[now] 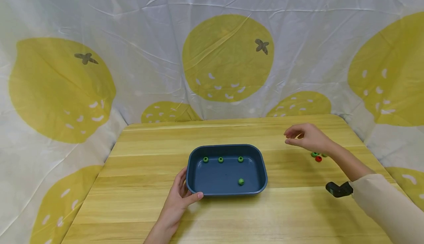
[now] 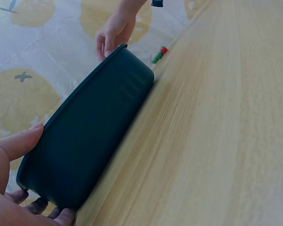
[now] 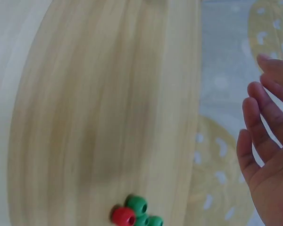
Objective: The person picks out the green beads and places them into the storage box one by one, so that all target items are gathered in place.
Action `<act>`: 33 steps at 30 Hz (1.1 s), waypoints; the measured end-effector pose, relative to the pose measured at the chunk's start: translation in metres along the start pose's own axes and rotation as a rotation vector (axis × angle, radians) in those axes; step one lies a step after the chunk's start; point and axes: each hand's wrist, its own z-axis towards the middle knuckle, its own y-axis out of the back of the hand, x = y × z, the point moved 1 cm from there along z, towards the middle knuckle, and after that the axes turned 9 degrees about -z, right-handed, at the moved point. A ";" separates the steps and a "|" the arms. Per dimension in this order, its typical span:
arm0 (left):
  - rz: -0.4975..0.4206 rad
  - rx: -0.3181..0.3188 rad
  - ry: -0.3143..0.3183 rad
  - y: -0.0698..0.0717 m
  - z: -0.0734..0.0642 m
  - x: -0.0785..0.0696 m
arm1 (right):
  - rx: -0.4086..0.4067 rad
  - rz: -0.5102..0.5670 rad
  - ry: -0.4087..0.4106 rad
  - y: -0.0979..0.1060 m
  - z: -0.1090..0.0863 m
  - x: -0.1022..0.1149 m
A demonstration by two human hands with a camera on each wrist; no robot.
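Note:
A dark blue tray (image 1: pixel 226 193) lies on the table with several round green beads in it: three along the far side and a green bead (image 1: pixel 241 181) near the front right. My left hand (image 1: pixel 176 201) grips the tray's left end, thumb on the rim (image 2: pixel 20 141) and fingers curled under its side. Above the table, right of the tray, hovers my right hand (image 1: pixel 306 137), fingers loosely bent and nothing between them. Below and behind it sit a red bead (image 1: pixel 318 159) and green beads (image 3: pixel 137 205), clustered together with their holes showing.
The wooden table (image 1: pixel 149 163) reaches back to a hanging white cloth (image 1: pixel 149 52) printed with yellow lemons, which also covers both sides. A black wrist camera (image 1: pixel 338 189) sticks out from the right sleeve.

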 end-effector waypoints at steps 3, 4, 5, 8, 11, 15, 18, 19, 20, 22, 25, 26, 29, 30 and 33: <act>0.003 -0.003 0.002 -0.001 0.000 0.000 | -0.017 0.001 -0.021 0.003 -0.010 -0.008; 0.003 -0.003 0.002 -0.001 0.000 0.000 | -0.021 0.001 -0.027 0.003 -0.013 -0.011; 0.003 -0.004 0.001 -0.001 0.000 0.000 | -0.026 0.001 -0.036 0.004 -0.016 -0.014; -0.003 -0.001 -0.003 0.000 0.000 0.001 | -0.036 0.001 -0.065 0.005 -0.023 -0.024; -0.005 0.000 -0.003 0.000 0.000 0.001 | -0.051 0.001 -0.091 0.007 -0.030 -0.033; -0.003 0.000 -0.001 0.001 0.001 0.002 | -0.068 -0.005 -0.098 0.007 -0.040 -0.043; 0.002 0.001 -0.002 0.001 0.001 0.002 | -0.068 -0.008 -0.123 0.007 -0.048 -0.052; 0.002 0.001 -0.002 0.001 0.001 0.002 | -0.068 -0.008 -0.138 0.006 -0.050 -0.055; 0.002 0.000 -0.002 0.001 0.001 0.002 | -0.064 -0.006 -0.153 0.006 -0.053 -0.058; 0.003 -0.001 0.000 0.001 0.001 0.002 | -0.059 -0.002 -0.186 0.005 -0.060 -0.065; 0.001 -0.002 0.005 0.001 0.000 0.001 | -0.060 0.003 -0.229 0.003 -0.069 -0.075; 0.003 -0.003 0.007 0.000 0.000 0.001 | -0.063 0.004 -0.244 0.003 -0.073 -0.078; 0.010 -0.007 0.012 0.000 0.000 0.001 | -0.086 0.005 -0.283 0.000 -0.081 -0.089; 0.012 -0.008 0.013 0.000 -0.001 0.001 | -0.092 0.004 -0.294 0.000 -0.084 -0.092; 0.017 -0.011 0.015 0.000 -0.001 0.000 | -0.112 -0.009 -0.319 -0.002 -0.093 -0.102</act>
